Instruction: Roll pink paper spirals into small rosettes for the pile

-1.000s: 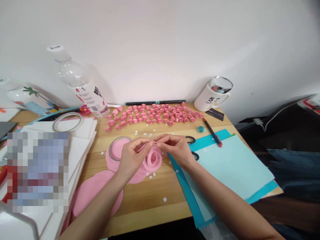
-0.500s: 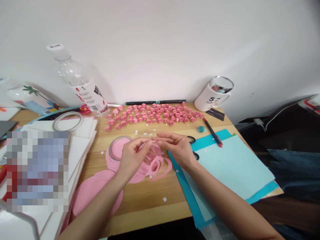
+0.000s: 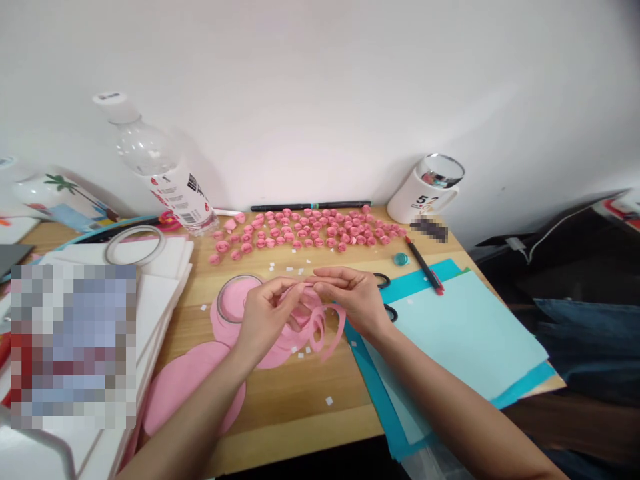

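Both hands meet over the middle of the pale wooden table (image 3: 280, 407), fingertips pinched together on one end of a pink spiral-cut paper strip (image 3: 327, 328). The left hand (image 3: 265, 317) grips it from the left with thumb and forefinger; the right hand (image 3: 353, 300) pinches the same end from the right, so the two grips touch. From that pinch the strip hangs down and toward the right hand, its loose coils dangling just above the table, with the long run of the spiral dropping roughly vertically. The right hand is nearer to the hanging coils; the left is nearer to the held tip.

Below the hands lie flat pink paper discs (image 3: 193, 380), one under a clear round ring (image 3: 235, 297). Behind them, a wide scatter of small rolled pink paper roses (image 3: 310, 230) spreads along the table's far side, before a long black pen (image 3: 310, 206) at the white wall. A clear plastic water bottle (image 3: 160, 170) stands to the left, a white mug (image 3: 425, 190) to the right. Light blue paper sheets (image 3: 465, 333) lie beside the right forearm, with black scissors (image 3: 383, 281) partly tucked behind the right hand.
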{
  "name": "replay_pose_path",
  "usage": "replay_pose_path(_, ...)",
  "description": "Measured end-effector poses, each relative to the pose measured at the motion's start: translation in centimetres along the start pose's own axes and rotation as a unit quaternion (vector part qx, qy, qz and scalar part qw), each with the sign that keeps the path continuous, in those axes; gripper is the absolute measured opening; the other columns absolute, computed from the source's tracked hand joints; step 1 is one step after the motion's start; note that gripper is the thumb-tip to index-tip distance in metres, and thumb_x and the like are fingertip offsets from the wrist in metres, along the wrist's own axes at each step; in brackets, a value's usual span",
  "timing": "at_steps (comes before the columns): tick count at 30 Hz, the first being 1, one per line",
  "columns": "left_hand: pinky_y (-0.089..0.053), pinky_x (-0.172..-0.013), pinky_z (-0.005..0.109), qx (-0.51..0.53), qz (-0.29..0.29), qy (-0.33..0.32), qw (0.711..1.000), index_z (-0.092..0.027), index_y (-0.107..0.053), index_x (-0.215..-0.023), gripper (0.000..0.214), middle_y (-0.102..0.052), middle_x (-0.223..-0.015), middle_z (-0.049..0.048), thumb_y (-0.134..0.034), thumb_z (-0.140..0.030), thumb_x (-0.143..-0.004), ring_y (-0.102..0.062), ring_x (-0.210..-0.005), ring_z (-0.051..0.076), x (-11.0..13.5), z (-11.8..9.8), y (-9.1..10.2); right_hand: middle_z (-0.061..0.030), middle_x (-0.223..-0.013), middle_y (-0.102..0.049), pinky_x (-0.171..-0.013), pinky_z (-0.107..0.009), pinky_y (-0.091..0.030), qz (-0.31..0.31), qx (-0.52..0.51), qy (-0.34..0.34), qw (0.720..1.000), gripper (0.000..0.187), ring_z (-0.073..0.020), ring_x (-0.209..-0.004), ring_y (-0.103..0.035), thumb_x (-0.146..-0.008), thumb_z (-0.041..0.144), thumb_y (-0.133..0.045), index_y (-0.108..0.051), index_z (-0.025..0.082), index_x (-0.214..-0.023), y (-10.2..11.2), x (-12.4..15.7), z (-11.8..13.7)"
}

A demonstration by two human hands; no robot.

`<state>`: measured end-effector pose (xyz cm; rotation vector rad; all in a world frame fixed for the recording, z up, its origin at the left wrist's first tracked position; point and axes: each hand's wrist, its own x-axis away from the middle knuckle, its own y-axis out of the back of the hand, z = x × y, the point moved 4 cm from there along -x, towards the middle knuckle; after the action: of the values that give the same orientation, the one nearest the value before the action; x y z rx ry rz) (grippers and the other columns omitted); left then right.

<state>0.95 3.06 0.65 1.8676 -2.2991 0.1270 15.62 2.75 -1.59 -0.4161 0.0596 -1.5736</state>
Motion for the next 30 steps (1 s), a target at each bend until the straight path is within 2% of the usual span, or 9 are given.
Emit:
replay_pose_path(7,-0.049,-0.037,0.018,-0.002,0.002,0.009,1.000,-0.013,-0.064,-0.076,0.021,-0.065,-0.056,0.0004,-0.061,-0.034,-0.075,-0.060,-0.042,0.012,0.1,-0.1,-0.2,-0.0041,-0.077,-0.074,-0.063,-0.028,-0.055,-0.013,0.007,0.021,1.000,0.030,-0.0184,-0.068,-0.069,-0.055,0.024,-0.079,-0.069,0.018,-0.083,0.3,-0.1,0.0)
replay_pose_path(11,-0.049,-0.039,0.018,-0.011,-0.007,-0.015,1.000,-0.015,-0.064,-0.076,0.019,-0.064,-0.057,-0.0006,-0.061,-0.033,-0.074,-0.059,-0.043,0.011,0.2,0.1,-0.3,-0.0046,-0.073,-0.073,-0.060,-0.028,-0.054,-0.041,0.031,0.029,0.998,0.031,-0.0187,-0.067,-0.068,-0.054,0.026,-0.080,-0.067,0.016,-0.081,0.4,0.1,0.3)
replay_pose_path(15,-0.049,-0.043,0.019,-0.024,0.001,-0.043,0.999,-0.016,-0.062,-0.089,0.022,-0.064,-0.062,-0.0011,-0.061,-0.033,-0.075,-0.058,-0.046,0.010,0.3,0.2,-0.5,-0.0045,-0.071,-0.073,-0.058,-0.027,-0.053,-0.067,0.034,0.027,0.997,0.033,-0.0195,-0.067,-0.068,-0.053,0.028,-0.080,-0.066,0.016,-0.080,0.6,0.1,0.5)
replay_pose_path(18,-0.052,-0.056,0.022,-0.029,0.010,-0.053,0.998,-0.019,-0.055,-0.108,0.038,-0.066,-0.070,-0.0005,-0.064,-0.030,-0.073,-0.063,-0.061,0.013,0.4,0.2,-0.5,-0.0049,-0.072,-0.073,-0.062,-0.029,-0.054,-0.091,0.028,0.026,0.995,0.033,-0.0208,-0.070,-0.069,-0.051,0.029,-0.081,-0.066,0.016,-0.078,1.0,-0.1,0.5)
replay_pose_path(21,-0.052,-0.076,0.030,-0.052,0.022,-0.065,0.996,-0.022,-0.042,-0.125,0.064,-0.068,-0.089,0.0033,-0.069,-0.028,-0.068,-0.064,-0.085,0.018,0.4,0.4,-0.7,-0.0055,-0.074,-0.073,-0.063,-0.029,-0.053,-0.103,0.009,0.023,0.994,0.033,-0.0207,-0.071,-0.069,-0.051,0.027,-0.081,-0.065,0.016,-0.078,1.3,-0.3,0.4)
replay_pose_path(24,-0.048,-0.088,0.036,-0.075,0.031,-0.068,0.994,-0.025,-0.034,-0.132,0.081,-0.064,-0.107,0.0069,-0.074,-0.027,-0.062,-0.060,-0.102,0.023,0.4,0.5,-0.9,-0.0053,-0.073,-0.073,-0.058,-0.029,-0.053,-0.107,-0.014,0.007,0.994,0.035,-0.0203,-0.067,-0.068,-0.050,0.026,-0.082,-0.065,0.016,-0.078,1.3,-0.3,0.3)
replay_pose_path(27,-0.049,-0.085,0.034,-0.072,0.012,-0.048,0.996,-0.022,-0.042,-0.126,0.057,-0.068,-0.102,0.0069,-0.064,-0.030,-0.074,-0.063,-0.096,0.021,0.3,0.7,-0.7,-0.0038,-0.070,-0.072,-0.057,-0.027,-0.051,-0.102,-0.023,0.001,0.995,0.034,-0.0187,-0.064,-0.067,-0.048,0.025,-0.083,-0.064,0.016,-0.075,1.1,-0.2,0.3)
replay_pose_path(30,-0.053,-0.075,0.031,-0.057,-0.003,-0.037,0.998,-0.017,-0.057,-0.109,0.033,-0.071,-0.089,0.0071,-0.053,-0.035,-0.081,-0.067,-0.081,0.020,0.1,0.7,-0.4,-0.0020,-0.066,-0.071,-0.056,-0.026,-0.050,-0.098,-0.018,0.006,0.995,0.035,-0.0167,-0.060,-0.066,-0.047,0.025,-0.083,-0.064,0.017,-0.075,1.0,-0.1,0.3)
